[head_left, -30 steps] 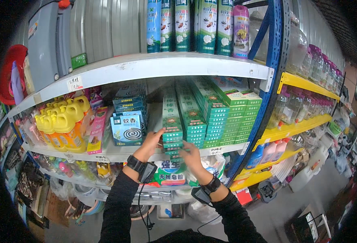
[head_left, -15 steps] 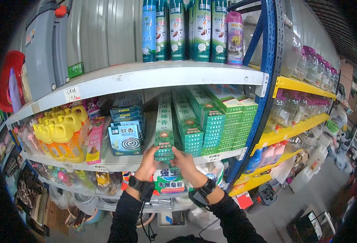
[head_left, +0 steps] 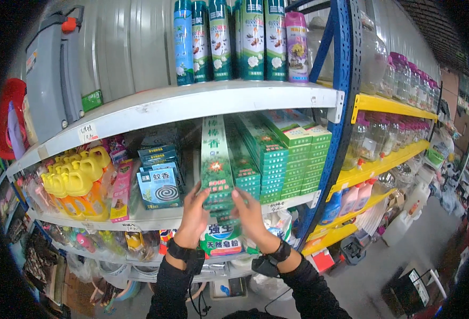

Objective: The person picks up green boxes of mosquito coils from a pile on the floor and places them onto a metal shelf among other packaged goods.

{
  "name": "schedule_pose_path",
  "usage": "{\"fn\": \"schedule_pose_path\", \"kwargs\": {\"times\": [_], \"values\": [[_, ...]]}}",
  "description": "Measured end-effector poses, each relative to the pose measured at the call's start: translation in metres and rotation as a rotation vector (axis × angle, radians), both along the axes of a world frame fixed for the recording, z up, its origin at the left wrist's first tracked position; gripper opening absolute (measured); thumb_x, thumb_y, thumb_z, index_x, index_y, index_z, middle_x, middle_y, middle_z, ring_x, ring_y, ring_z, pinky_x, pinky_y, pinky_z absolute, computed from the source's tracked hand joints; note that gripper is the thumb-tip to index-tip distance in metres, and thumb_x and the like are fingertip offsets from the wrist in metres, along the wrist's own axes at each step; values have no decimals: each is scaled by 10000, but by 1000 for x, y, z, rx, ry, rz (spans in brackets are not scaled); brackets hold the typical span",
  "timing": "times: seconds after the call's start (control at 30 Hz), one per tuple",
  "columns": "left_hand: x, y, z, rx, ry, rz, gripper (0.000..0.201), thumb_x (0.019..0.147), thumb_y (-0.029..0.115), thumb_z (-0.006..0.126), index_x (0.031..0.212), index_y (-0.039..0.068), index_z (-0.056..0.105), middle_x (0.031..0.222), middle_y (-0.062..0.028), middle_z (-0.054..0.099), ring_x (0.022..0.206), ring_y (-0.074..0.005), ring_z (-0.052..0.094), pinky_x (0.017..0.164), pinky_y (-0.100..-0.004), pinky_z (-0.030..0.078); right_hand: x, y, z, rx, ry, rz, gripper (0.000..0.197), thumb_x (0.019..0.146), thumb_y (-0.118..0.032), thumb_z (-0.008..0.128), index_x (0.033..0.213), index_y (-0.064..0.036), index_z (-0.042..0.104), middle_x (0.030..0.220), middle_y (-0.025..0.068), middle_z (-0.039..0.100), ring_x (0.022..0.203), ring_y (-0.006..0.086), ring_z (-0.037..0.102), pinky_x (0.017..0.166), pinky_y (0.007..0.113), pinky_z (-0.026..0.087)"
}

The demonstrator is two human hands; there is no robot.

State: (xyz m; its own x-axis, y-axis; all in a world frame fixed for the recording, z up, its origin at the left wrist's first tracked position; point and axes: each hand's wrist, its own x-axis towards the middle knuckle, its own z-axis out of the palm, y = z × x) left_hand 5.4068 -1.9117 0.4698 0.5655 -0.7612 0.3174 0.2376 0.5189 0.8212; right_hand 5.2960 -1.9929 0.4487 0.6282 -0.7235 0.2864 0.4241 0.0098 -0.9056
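I was facing a rack against a ribbed metal wall (head_left: 131, 48), and the person's two hands were at the front edge of its white middle shelf (head_left: 152, 221). The left hand (head_left: 193, 217) and the right hand (head_left: 249, 215) stood a box's width apart, clamped on either side of a stack of long green boxes (head_left: 216, 170), whose near end jutted past that front edge; the fingers of the right were blurred.

Toward the shelf's right corner rose other green cartons (head_left: 271, 162), beside a blue upright post (head_left: 336, 122). A blue packet with a spiral (head_left: 160, 186) leaned left of the hands, and orange jugs with yellow tops (head_left: 77, 183) crowded the left corner.

Overhead, the upper shelf (head_left: 202, 102) carried spray cans (head_left: 253, 45) near its right end and a grey tank (head_left: 53, 74) at its left. Off to the right, yellow shelves (head_left: 380, 165) held clear jars with purple lids (head_left: 375, 135), above a grey floor (head_left: 375, 266) with goods scattered further back
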Motion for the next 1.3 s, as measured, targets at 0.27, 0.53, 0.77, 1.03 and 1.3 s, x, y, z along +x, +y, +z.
{"fn": "schedule_pose_path", "kwargs": {"times": [0.27,0.53,0.77,1.03,1.3], "values": [[-19,-15,38,10,56,-121,262,820,152,494,1037,7,508,961,-83,571,853,-178,561,733,-346,460,-10,-19,19,-262,-53,-145,537,792,-195,596,1188,94,376,794,45,443,636,100,503,541,214,418],[-22,-30,54,29,-11,-113,272,816,197,494,1015,12,513,955,-94,573,887,-208,548,730,-397,445,-11,-36,27,-421,-66,-257,481,786,-162,604,1174,51,417,859,37,422,749,89,503,588,204,451],[-35,-58,65,21,72,-179,282,820,206,497,1021,9,512,959,-93,575,883,-205,550,789,-398,426,-24,-61,34,-364,-175,-279,478,775,-203,618,1128,74,451,833,63,428,656,112,500,530,224,433],[-61,-85,79,76,-152,-280,322,858,316,455,1031,50,505,987,-77,557,886,-176,546,762,-387,442,-50,-95,43,-401,-193,-307,338,827,-175,548,1042,78,489,795,48,417,613,92,511,505,208,441],[-31,-101,78,380,-362,-123,422,767,437,561,978,79,490,889,-43,542,793,-124,512,661,-303,425,-54,-116,45,-589,2,-391,366,826,-177,534,1092,62,455,839,91,413,685,139,520,537,242,414]]}}
